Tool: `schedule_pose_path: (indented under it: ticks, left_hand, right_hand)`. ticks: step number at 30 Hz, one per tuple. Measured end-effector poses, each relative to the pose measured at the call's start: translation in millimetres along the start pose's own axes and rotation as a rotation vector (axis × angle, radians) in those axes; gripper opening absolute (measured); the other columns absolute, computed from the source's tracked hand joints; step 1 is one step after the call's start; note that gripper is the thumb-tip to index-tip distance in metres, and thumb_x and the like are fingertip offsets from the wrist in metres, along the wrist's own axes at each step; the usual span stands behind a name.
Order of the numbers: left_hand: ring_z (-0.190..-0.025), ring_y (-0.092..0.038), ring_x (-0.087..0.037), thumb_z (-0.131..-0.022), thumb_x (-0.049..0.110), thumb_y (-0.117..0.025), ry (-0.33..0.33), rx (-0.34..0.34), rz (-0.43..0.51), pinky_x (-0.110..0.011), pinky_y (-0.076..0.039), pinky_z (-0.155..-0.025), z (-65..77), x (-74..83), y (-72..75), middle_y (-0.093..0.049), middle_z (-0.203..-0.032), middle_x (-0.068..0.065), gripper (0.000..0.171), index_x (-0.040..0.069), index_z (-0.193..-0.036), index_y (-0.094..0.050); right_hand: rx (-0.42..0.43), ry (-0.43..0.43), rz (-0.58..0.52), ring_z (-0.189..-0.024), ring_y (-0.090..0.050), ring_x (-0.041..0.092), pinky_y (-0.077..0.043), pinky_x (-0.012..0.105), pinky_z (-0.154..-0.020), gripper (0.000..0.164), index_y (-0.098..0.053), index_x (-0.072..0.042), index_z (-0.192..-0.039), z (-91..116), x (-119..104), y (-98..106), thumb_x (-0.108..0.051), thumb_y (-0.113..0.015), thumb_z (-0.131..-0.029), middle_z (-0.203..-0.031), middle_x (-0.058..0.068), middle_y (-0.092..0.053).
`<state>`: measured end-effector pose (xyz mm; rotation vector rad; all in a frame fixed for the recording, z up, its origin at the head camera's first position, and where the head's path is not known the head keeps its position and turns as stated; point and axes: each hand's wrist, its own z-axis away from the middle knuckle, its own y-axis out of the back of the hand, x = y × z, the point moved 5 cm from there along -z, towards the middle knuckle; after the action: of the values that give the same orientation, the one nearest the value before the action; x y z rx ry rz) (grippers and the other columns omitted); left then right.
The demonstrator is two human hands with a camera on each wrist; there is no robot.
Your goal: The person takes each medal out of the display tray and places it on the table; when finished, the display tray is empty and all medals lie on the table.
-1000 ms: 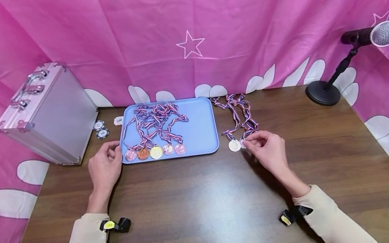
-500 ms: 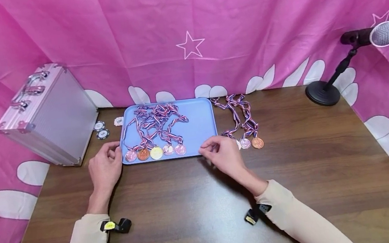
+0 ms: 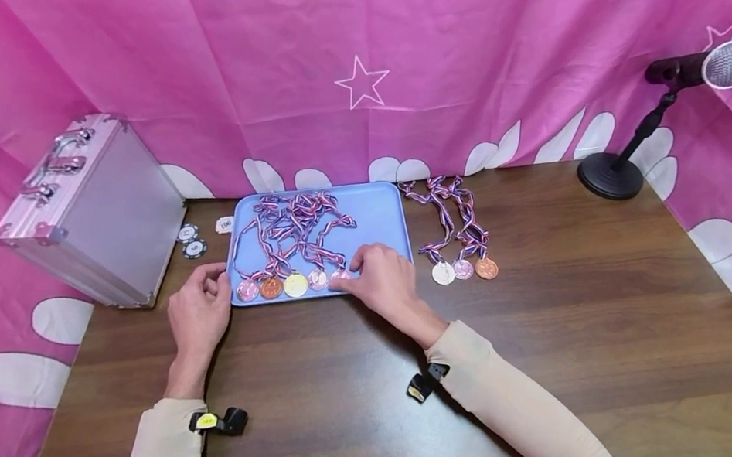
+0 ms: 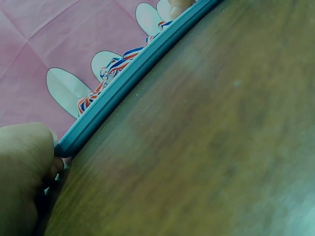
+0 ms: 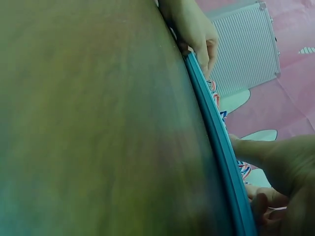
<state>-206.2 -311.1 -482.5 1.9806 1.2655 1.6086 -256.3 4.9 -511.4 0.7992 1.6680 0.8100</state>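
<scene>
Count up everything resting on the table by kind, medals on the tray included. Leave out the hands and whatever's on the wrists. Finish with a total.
Ribboned medals: 8
Poker chips: 3
Blue tray: 1
Silver case: 1
Desk microphone: 1
Total: 14

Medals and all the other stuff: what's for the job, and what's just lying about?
In the job, it seems:
Blue tray, left hand at its edge
Five medals on the tray, right hand at one end
Three medals beside the tray

Probably just lying about:
Silver case
Poker chips
Microphone
</scene>
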Motion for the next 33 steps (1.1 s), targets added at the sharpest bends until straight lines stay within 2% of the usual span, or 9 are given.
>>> schedule_pose_path:
  ticks: [4, 7, 9, 14, 20, 23, 26, 29, 33]
  left_hand:
    - [-0.062, -0.053, -0.020, -0.108, 0.016, -0.067, -0.005, 0.001, 0.000, -0.040, -0.036, -0.068, -1.3, 0.8, 0.0, -0.067, -0.074, -0.010, 0.024, 0.003, -0.123, -0.080]
    - [-0.061, -0.053, -0.018, -0.107, 0.015, -0.067, -0.003, 0.000, -0.001, -0.040, -0.036, -0.067, -0.7, 0.9, -0.6, -0.067, -0.074, -0.009, 0.024, 0.003, -0.123, -0.080]
    - [-0.062, -0.053, -0.019, -0.107, 0.015, -0.067, -0.005, 0.003, 0.000, -0.039, -0.036, -0.067, -0.2, 1.0, -0.7, -0.067, -0.074, -0.009, 0.024, 0.002, -0.123, -0.080]
    - [-0.062, -0.054, -0.022, -0.107, 0.015, -0.067, -0.008, 0.006, 0.001, -0.039, -0.036, -0.067, 0.7, 2.0, -0.3, -0.067, -0.073, -0.010, 0.024, 0.002, -0.123, -0.080]
    - [-0.062, -0.054, -0.021, -0.108, 0.016, -0.067, -0.001, 0.003, -0.010, -0.039, -0.036, -0.067, -0.4, 2.1, 0.2, -0.066, -0.073, -0.009, 0.024, 0.003, -0.123, -0.080]
    - [-0.062, -0.054, -0.022, -0.108, 0.017, -0.066, 0.013, -0.006, -0.014, -0.039, -0.036, -0.067, -0.6, 1.7, -0.4, -0.066, -0.074, -0.010, 0.025, 0.003, -0.124, -0.079]
    - [-0.063, -0.055, -0.024, -0.109, 0.018, -0.066, 0.026, -0.013, -0.019, -0.039, -0.036, -0.068, -0.7, 0.6, -1.2, -0.066, -0.074, -0.010, 0.026, 0.003, -0.125, -0.079]
    - [-0.064, -0.055, -0.024, -0.109, 0.019, -0.065, 0.029, -0.016, -0.019, -0.040, -0.036, -0.069, -0.6, 0.3, -1.1, -0.066, -0.074, -0.009, 0.027, 0.003, -0.125, -0.079]
    - [-0.064, -0.055, -0.024, -0.109, 0.020, -0.065, 0.026, -0.017, -0.017, -0.040, -0.036, -0.069, -0.6, 0.3, -0.8, -0.066, -0.075, -0.010, 0.027, 0.002, -0.126, -0.078]
  right_hand:
    - [-0.031, -0.067, -0.017, -0.082, -0.070, 0.021, -0.054, 0.045, -0.070, 0.051, -0.075, -0.029, -0.086, -2.5, -1.8, 0.1, -0.071, -0.098, -0.069, -0.089, -0.008, -0.069]
    - [-0.055, -0.106, -0.108, -0.085, -0.067, 0.022, -0.053, 0.046, -0.075, 0.043, -0.076, -0.027, -0.088, -0.4, -4.5, 5.7, -0.057, -0.102, -0.072, -0.094, -0.006, -0.067]
    - [-0.055, -0.100, -0.192, -0.084, -0.064, 0.020, -0.052, 0.043, -0.076, 0.034, -0.075, -0.024, -0.088, 1.9, -7.8, 11.8, -0.044, -0.101, -0.077, -0.093, -0.004, -0.066]
    - [-0.041, -0.052, -0.499, -0.072, -0.069, 0.015, -0.057, 0.031, -0.070, 0.018, -0.073, -0.011, -0.092, 10.6, -23.0, 47.0, -0.014, -0.090, -0.092, -0.083, 0.002, -0.074]
    - [0.016, -0.078, -0.833, -0.063, -0.075, 0.011, -0.055, 0.023, -0.055, 0.015, -0.077, 0.002, -0.109, 7.4, -31.4, 94.1, -0.001, -0.083, -0.097, -0.088, 0.013, -0.081]
    - [0.075, -0.052, -1.026, -0.061, -0.073, 0.010, -0.053, 0.022, -0.054, 0.019, -0.076, 0.008, -0.114, 4.1, -33.4, 118.9, 0.006, -0.080, -0.096, -0.086, 0.011, -0.081]
    - [0.148, 0.013, -1.182, -0.061, -0.073, 0.009, -0.053, 0.022, -0.055, 0.020, -0.074, 0.011, -0.115, 2.1, -34.9, 142.0, 0.009, -0.077, -0.096, -0.083, 0.004, -0.080]
    - [0.197, 0.060, -1.245, -0.061, -0.073, 0.009, -0.053, 0.022, -0.055, 0.019, -0.073, 0.011, -0.116, 1.6, -33.9, 157.7, 0.009, -0.075, -0.097, -0.082, 0.000, -0.079]
    - [0.166, 0.021, -1.227, -0.061, -0.073, 0.008, -0.053, 0.021, -0.056, 0.018, -0.074, 0.010, -0.117, 1.9, -30.2, 164.4, 0.006, -0.075, -0.099, -0.081, -0.002, -0.079]
